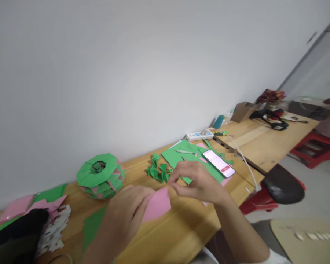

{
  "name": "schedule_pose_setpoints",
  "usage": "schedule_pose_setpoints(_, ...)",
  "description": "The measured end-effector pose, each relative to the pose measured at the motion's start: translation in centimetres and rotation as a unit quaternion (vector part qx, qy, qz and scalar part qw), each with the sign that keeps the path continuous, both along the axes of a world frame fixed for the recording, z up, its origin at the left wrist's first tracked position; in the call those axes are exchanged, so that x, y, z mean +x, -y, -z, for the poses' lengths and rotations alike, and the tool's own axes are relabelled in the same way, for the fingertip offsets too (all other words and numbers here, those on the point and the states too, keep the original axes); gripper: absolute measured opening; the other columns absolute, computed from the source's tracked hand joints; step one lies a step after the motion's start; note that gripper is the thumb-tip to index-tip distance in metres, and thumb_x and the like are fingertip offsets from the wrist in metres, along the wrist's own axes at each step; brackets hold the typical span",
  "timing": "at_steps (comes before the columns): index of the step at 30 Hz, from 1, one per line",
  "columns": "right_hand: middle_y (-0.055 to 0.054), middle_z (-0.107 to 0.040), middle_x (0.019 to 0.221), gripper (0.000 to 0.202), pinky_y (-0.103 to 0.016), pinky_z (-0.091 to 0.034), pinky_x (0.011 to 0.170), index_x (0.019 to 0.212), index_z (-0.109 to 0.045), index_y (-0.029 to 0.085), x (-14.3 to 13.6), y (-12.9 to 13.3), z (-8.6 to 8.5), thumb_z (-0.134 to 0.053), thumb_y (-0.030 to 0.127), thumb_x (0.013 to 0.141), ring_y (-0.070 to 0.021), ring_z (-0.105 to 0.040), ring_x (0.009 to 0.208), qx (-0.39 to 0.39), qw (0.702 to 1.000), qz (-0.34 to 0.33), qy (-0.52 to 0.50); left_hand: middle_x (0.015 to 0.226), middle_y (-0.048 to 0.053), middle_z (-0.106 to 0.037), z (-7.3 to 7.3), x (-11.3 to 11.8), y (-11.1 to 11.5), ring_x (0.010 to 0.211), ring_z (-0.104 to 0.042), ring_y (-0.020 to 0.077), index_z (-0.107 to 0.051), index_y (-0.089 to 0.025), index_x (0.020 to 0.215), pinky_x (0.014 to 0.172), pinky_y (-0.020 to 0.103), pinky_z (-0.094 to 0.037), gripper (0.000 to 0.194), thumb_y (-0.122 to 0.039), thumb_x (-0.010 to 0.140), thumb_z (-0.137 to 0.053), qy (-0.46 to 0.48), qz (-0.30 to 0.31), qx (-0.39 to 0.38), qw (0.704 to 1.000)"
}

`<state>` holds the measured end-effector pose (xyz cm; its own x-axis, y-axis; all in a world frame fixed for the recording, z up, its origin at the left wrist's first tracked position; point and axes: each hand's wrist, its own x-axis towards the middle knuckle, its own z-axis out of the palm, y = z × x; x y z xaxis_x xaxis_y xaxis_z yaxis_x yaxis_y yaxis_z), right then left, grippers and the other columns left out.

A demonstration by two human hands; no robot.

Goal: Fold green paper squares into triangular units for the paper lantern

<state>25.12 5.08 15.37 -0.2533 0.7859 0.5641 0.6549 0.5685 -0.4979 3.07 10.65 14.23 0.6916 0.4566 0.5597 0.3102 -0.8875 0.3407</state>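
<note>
A sheet of pink paper (158, 205) is held just above the wooden table in front of me. My left hand (132, 205) grips its left side, with the thumb along the upper edge. At the paper's upper right corner, the thumb and index finger of my right hand (194, 179) come together in a pinch. Behind my left hand stands a round green and pink folded-paper piece (100, 176). Small folded green paper pieces (158, 170) lie in a heap beyond the pink paper. A green sheet (95, 225) is partly hidden under my left forearm.
A phone (218, 163) with a lit screen rests on a green board (178, 156) among paper scraps. By the wall is a white power strip (199, 135), with a cable (244, 157) crossing the table. White paper shreds (55, 231) and a dark cloth (19, 234) lie at left.
</note>
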Motion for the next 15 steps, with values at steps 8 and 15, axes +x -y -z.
schedule_pose_setpoints(8, -0.004, -0.074, 0.081, 0.012, -0.025, -0.050, 0.061, 0.089, -0.071, 0.019, 0.3, 5.6, 0.0, -0.065, 0.027, 0.082, -0.0154, -0.067, 0.075, -0.072, 0.973, 0.122, -0.181, 0.075, 0.000, -0.074, -1.2, 2.2, 2.9, 0.067, -0.066, 0.0145, -0.068, -0.020, 0.079, 0.061, 0.023, -0.047, 0.015, -0.019, 0.085, -0.054, 0.025, -0.015, -0.138, 0.990)
schedule_pose_setpoints(15, -0.001, -0.072, 0.065, 0.013, -0.023, -0.048, 0.055, 0.072, -0.071, 0.018, -1.5, 6.9, 0.8, -0.066, 0.026, 0.079, -0.0117, -0.062, 0.059, -0.076, 0.967, 0.104, -0.218, 0.072, 0.001, -0.072, -1.8, 2.9, 4.8, 0.067, -0.065, 0.0140, -0.068, -0.019, 0.076, 0.060, 0.022, -0.048, 0.015, -0.018, 0.084, -0.056, 0.029, 0.023, -0.205, 0.978)
